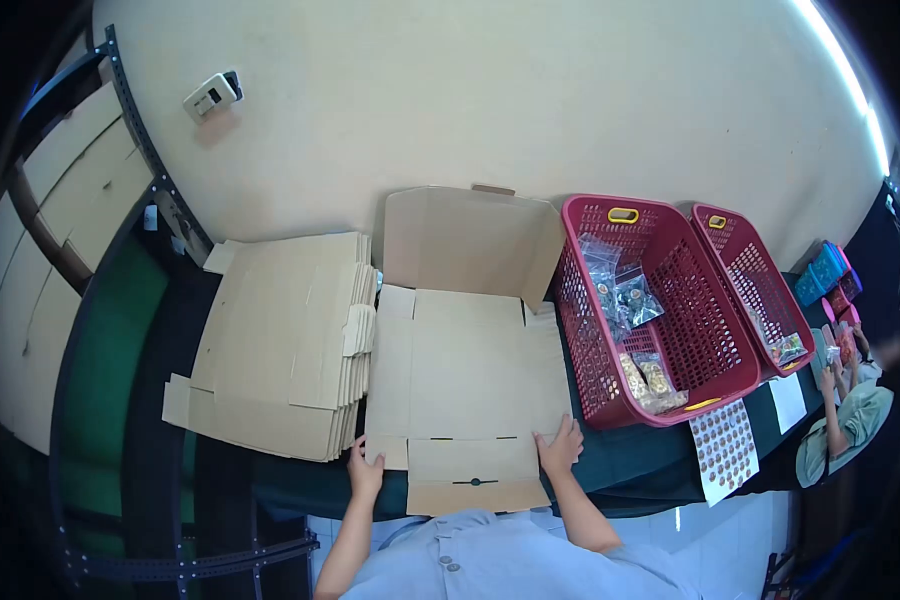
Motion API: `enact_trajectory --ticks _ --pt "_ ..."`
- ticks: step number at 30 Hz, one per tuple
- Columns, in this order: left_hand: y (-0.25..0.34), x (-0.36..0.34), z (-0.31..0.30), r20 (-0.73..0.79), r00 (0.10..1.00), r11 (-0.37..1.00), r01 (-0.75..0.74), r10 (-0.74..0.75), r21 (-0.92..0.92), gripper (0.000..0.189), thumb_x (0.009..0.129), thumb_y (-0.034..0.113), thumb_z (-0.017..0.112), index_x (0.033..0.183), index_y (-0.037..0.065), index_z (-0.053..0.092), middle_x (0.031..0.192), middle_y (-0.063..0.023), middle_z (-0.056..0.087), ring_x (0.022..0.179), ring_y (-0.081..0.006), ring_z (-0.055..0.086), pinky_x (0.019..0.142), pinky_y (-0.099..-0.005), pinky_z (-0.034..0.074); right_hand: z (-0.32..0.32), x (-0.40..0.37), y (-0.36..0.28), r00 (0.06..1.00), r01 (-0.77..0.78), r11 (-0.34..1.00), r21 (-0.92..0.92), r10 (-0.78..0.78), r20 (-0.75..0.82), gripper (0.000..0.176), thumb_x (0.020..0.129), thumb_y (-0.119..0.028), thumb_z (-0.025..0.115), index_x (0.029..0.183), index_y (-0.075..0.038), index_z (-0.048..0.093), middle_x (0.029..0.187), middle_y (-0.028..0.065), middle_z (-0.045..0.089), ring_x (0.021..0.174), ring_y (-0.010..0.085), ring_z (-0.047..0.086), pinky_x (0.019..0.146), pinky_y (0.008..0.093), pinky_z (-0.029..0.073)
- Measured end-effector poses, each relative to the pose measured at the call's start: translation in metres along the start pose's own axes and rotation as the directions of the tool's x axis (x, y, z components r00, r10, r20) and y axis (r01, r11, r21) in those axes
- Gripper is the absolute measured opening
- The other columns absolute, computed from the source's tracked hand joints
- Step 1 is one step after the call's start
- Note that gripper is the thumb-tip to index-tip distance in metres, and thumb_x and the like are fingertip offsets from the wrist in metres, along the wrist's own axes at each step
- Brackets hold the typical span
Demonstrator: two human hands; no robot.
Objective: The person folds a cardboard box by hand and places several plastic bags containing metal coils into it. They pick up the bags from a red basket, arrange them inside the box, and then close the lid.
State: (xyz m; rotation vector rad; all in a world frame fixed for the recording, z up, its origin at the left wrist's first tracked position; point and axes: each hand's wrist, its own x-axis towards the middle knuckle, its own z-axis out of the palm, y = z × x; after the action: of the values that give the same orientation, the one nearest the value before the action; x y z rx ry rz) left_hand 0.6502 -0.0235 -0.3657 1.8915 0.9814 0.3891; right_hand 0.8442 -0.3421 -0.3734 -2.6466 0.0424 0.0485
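Observation:
An unfolded cardboard box point(489, 365) lies in front of me, its back panel and lid raised against the wall and its front flap flat toward my body. My left hand point(366, 474) is at the small flap on the box's front left corner, thumb and fingers around its edge. At the front right corner, my right hand point(561, 449) grips the cardboard, thumb on the inner side and fingers toward the outside. Part of the right corner flap is hidden under that hand. Left of the box is a stack of flattened cardboard boxes point(270, 335).
A maroon basket point(705, 345) with bagged items stands right of the box, a second maroon basket point(760, 265) beyond it. A sticker sheet point(725, 452) hangs over the table edge. A metal shelf point(130, 110) holds cartons at left. Another person point(845, 425) sits far right.

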Motion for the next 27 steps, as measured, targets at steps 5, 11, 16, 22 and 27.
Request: enact_trajectory --ticks 5,11,16,22,27 --pt "0.027 -0.019 0.005 -0.035 0.995 0.987 -0.099 0.096 -0.127 0.042 0.071 -0.003 0.061 0.111 0.002 0.051 0.083 -0.0135 0.063 0.075 -0.0190 0.064 0.067 -0.0282 0.050 0.000 0.031 0.036 0.998 -0.032 0.916 0.399 0.008 0.061 0.059 0.072 -0.013 0.066 0.124 0.003 0.042 0.106 0.0254 0.056 0.099 0.0380 0.056 0.088 0.0375 0.044" --pt "0.060 -0.066 0.038 0.176 0.945 0.958 -0.285 0.276 0.027 0.044 0.065 0.001 0.066 0.108 0.005 0.055 0.081 -0.0131 0.056 0.075 -0.0224 0.060 0.068 -0.0313 0.050 -0.014 -0.017 0.007 0.923 0.293 0.950 0.105 -0.309 0.230 0.046 0.079 -0.012 0.056 0.120 0.006 0.045 0.091 0.0255 0.054 0.088 0.0410 0.054 0.080 0.0420 0.045" --pt "0.064 -0.058 0.032 0.331 0.901 0.950 -0.310 0.280 0.041 0.065 0.059 0.004 0.073 0.121 0.011 0.053 0.088 -0.0130 0.050 0.084 -0.0273 0.056 0.075 -0.0330 0.047 -0.006 -0.034 -0.001 0.911 0.239 0.945 0.222 -0.297 0.286 0.060 0.083 -0.017 0.055 0.132 0.007 0.029 0.087 0.0211 0.054 0.087 0.0335 0.057 0.080 0.0388 0.047" --pt "0.067 -0.055 0.030 0.389 0.866 0.921 -0.378 0.314 0.097 0.065 0.067 -0.003 0.065 0.127 0.016 0.048 0.101 -0.0143 0.048 0.089 -0.0318 0.054 0.080 -0.0364 0.046 -0.033 -0.021 0.021 0.812 -0.528 0.362 0.768 -0.048 0.582 0.043 0.091 -0.016 0.047 0.127 0.005 0.038 0.098 0.0121 0.057 0.094 0.0175 0.057 0.087 0.0326 0.047" --pt "0.082 -0.042 0.030 0.298 0.900 0.908 -0.379 0.317 0.180 0.044 0.072 0.001 0.063 0.113 0.014 0.057 0.090 -0.0103 0.051 0.083 -0.0277 0.056 0.071 -0.0355 0.047 -0.039 -0.040 0.036 0.756 -0.556 0.382 0.738 -0.138 0.640 0.039 0.091 -0.011 0.044 0.127 0.002 0.040 0.101 0.0094 0.057 0.097 0.0187 0.056 0.090 0.0326 0.045"
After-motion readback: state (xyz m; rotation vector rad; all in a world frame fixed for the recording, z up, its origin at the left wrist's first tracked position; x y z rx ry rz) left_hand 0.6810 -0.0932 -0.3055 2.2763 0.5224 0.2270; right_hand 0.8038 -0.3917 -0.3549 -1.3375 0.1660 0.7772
